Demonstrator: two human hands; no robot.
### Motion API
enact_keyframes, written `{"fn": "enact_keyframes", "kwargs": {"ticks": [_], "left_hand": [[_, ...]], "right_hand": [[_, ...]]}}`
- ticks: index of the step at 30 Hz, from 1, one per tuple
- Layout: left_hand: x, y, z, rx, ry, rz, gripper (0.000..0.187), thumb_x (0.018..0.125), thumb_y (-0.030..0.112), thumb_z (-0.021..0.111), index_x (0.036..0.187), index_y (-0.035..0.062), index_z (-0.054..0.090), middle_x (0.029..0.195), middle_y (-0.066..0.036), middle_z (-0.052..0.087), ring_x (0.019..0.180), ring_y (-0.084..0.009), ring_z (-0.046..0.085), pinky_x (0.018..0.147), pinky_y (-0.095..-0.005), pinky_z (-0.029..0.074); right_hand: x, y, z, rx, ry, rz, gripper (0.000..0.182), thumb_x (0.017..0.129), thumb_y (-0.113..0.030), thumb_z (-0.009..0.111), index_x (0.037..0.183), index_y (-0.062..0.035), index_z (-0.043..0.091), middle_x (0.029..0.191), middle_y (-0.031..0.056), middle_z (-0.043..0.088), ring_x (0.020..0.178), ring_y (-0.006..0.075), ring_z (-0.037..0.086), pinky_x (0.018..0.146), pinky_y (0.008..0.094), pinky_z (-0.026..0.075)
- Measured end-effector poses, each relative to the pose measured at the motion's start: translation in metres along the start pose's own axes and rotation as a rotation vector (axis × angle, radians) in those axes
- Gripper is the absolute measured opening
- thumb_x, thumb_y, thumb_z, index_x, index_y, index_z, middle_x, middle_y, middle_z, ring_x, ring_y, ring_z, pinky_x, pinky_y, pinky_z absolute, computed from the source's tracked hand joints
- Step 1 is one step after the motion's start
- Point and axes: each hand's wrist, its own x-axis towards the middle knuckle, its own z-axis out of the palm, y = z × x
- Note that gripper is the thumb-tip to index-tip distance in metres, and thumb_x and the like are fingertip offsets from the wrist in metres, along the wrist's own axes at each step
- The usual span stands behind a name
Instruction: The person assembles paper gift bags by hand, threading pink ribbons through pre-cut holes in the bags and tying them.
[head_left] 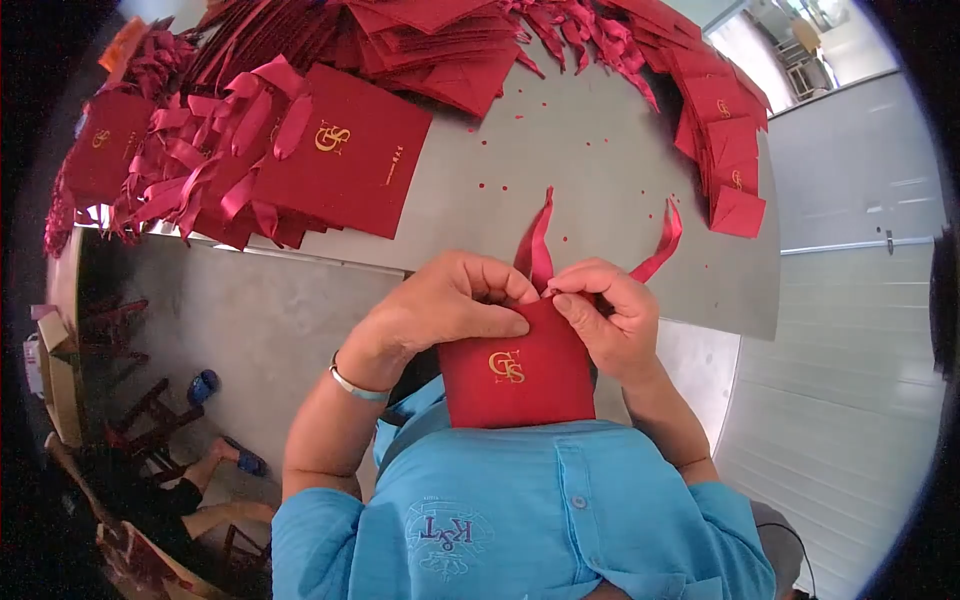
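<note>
A red paper gift bag (520, 385) with a gold monogram rests against my blue shirt, its top edge pointing away from me. My left hand (450, 300) grips that edge, thumb on the front and fingers behind. Close beside it, my right hand (610, 315) pinches a ribbon end at the bag's top edge, thumb against forefinger. The red ribbon (538, 245) stretches out past my fingers onto the table, and another length of ribbon (660, 245) sticks out beyond my right hand. The fingertips partly hide where ribbon and bag meet.
Finished-looking bags with ribbon handles (340, 150) lie piled at the left of the grey table (560, 120). More red bags (430, 50) are stacked at the back, others (735, 170) at the right. Small red paper dots are scattered about. Another person's legs (225, 480) and stools show lower left.
</note>
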Motion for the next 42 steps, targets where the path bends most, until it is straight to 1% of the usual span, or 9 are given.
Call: {"fn": "enact_keyframes", "kwargs": {"ticks": [8,11,14,18,21,26,30,32,42], "left_hand": [[0.0,-0.003,-0.001,-0.05,-0.021,-0.029,0.017,0.077,-0.006,0.066,0.092,-0.0012,0.066,0.086,-0.003,0.066,0.078,-0.0072,0.06,0.072,-0.0217,0.049],[-0.001,-0.002,-0.002,-0.023,0.003,-0.035,0.016,0.077,-0.006,0.066,0.092,-0.0012,0.066,0.086,-0.003,0.067,0.078,-0.0079,0.06,0.072,-0.0223,0.049],[-0.001,-0.004,-0.005,-0.063,-0.009,-0.031,0.016,0.077,-0.006,0.066,0.093,-0.0012,0.065,0.087,-0.003,0.067,0.078,-0.0085,0.061,0.073,-0.0232,0.05],[-0.006,-0.004,-0.008,-0.076,0.007,-0.033,0.016,0.077,-0.005,0.066,0.093,-0.0012,0.066,0.088,-0.004,0.067,0.079,-0.0092,0.061,0.075,-0.0241,0.05],[-0.009,-0.006,-0.01,-0.075,0.008,-0.018,0.016,0.078,-0.004,0.066,0.094,-0.001,0.066,0.09,-0.004,0.067,0.081,-0.0098,0.061,0.076,-0.0244,0.05],[-0.01,-0.005,-0.008,-0.066,0.021,-0.031,0.018,0.076,-0.004,0.066,0.094,-0.0002,0.066,0.091,-0.003,0.067,0.083,-0.0101,0.061,0.078,-0.0244,0.049],[-0.008,-0.007,-0.007,-0.045,0.033,-0.025,0.018,0.076,-0.004,0.066,0.094,-0.0004,0.066,0.09,-0.003,0.067,0.083,-0.01,0.061,0.078,-0.0244,0.049],[-0.009,-0.007,-0.004,-0.053,0.048,0.008,0.017,0.076,-0.004,0.066,0.093,-0.0006,0.066,0.089,-0.003,0.066,0.081,-0.0094,0.06,0.077,-0.024,0.049],[-0.008,-0.001,-0.003,-0.022,-0.002,-0.064,0.014,0.078,-0.003,0.064,0.092,-0.0001,0.063,0.085,0.002,0.062,0.079,-0.0047,0.055,0.072,-0.0201,0.046]], "right_hand": [[-0.001,0.006,-0.001,0.109,-0.019,0.063,0.008,0.086,0.001,0.06,0.094,0.0027,0.06,0.091,0.0109,0.063,0.082,0.0152,0.059,0.073,0.025,0.047],[0.0,0.003,-0.007,0.254,0.053,0.12,0.009,0.088,0.0,0.057,0.096,0.0017,0.059,0.091,0.01,0.062,0.081,0.0132,0.059,0.069,0.0235,0.047],[0.003,0.003,-0.018,0.252,0.281,0.069,0.009,0.09,-0.003,0.055,0.097,0.0009,0.058,0.087,0.0074,0.061,0.071,0.0077,0.055,0.06,0.019,0.043],[0.004,0.002,-0.022,0.216,0.303,0.203,0.009,0.09,-0.003,0.055,0.097,0.0018,0.058,0.087,0.0067,0.061,0.068,0.0072,0.055,0.059,0.0186,0.043],[0.001,0.003,-0.018,0.257,0.181,0.268,0.01,0.088,0.0,0.057,0.098,0.0026,0.058,0.089,0.0073,0.062,0.074,0.0086,0.058,0.064,0.0204,0.047],[0.005,0.002,-0.007,0.189,0.041,0.08,0.014,0.084,0.007,0.06,0.097,0.0038,0.059,0.093,0.0088,0.063,0.085,0.0133,0.062,0.076,0.0239,0.05],[0.01,0.004,-0.006,0.12,-0.06,0.068,0.012,0.084,0.004,0.061,0.096,0.0032,0.06,0.092,0.0074,0.063,0.084,0.0121,0.061,0.074,0.023,0.049],[0.012,0.004,-0.006,0.175,-0.129,0.144,0.012,0.083,0.001,0.064,0.095,0.0019,0.061,0.09,0.0056,0.064,0.083,0.01,0.06,0.071,0.0222,0.048],[0.007,0.006,0.002,0.201,-0.058,0.164,0.011,0.083,-0.005,0.067,0.093,-0.0006,0.063,0.084,0.0016,0.064,0.076,0.0059,0.056,0.067,0.02,0.045]]}}
